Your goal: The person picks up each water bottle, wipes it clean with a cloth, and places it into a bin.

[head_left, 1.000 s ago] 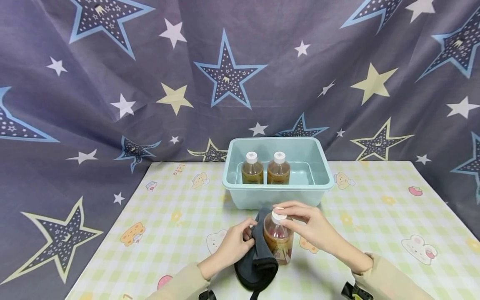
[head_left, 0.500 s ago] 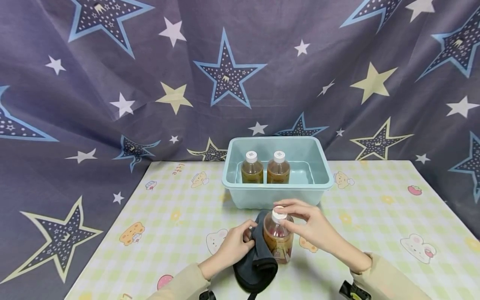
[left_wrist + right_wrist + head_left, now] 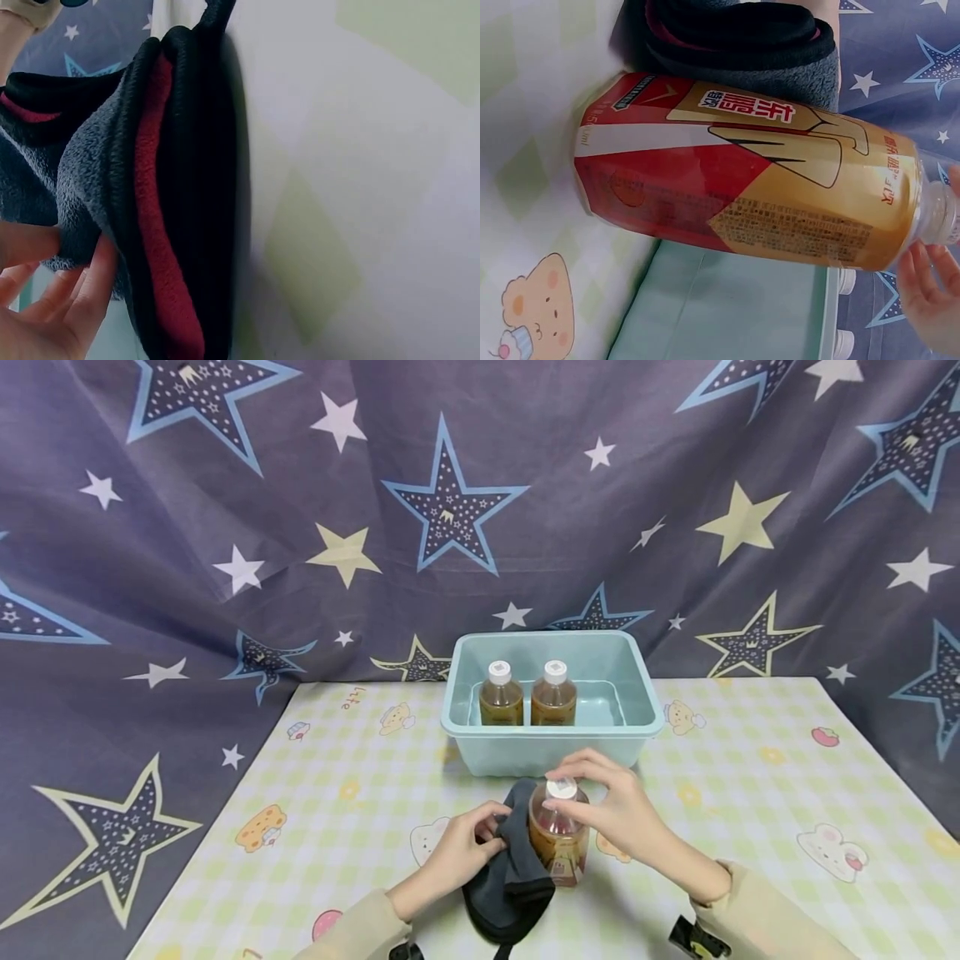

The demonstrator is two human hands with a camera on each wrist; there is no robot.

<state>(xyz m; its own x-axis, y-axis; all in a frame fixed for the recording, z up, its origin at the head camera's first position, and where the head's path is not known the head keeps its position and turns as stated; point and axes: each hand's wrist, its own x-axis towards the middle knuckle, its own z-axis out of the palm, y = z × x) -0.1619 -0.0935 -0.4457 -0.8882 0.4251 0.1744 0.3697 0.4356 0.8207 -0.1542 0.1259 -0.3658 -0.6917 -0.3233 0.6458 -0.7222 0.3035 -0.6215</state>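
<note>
A plastic drink bottle (image 3: 558, 852) with a white cap and a red-and-gold label stands on the table in front of the bin. My right hand (image 3: 611, 802) pinches its cap (image 3: 561, 788) between thumb and fingers. Against the bottle's left side leans a folded dark grey cloth (image 3: 510, 868), with black edging and a loop. My left hand (image 3: 465, 847) pinches this cloth. In the left wrist view, a red lining (image 3: 154, 187) shows along the cloth's edge, with the fingers (image 3: 94, 289) gripping its grey fabric. The right wrist view shows the bottle's label (image 3: 742, 172) fully.
A light blue bin (image 3: 551, 752) stands behind the bottle at the table's far side. Two white-capped bottles, one on the left (image 3: 501, 697) and one on the right (image 3: 554, 697), stand inside it. The checked tablecloth (image 3: 750, 810) meets a star-patterned curtain (image 3: 480, 510) at the back.
The right fingers have shifted slightly around the cap, showing more of it. The left hand keeps its hold on the cloth. The whole head view has drifted a little.
</note>
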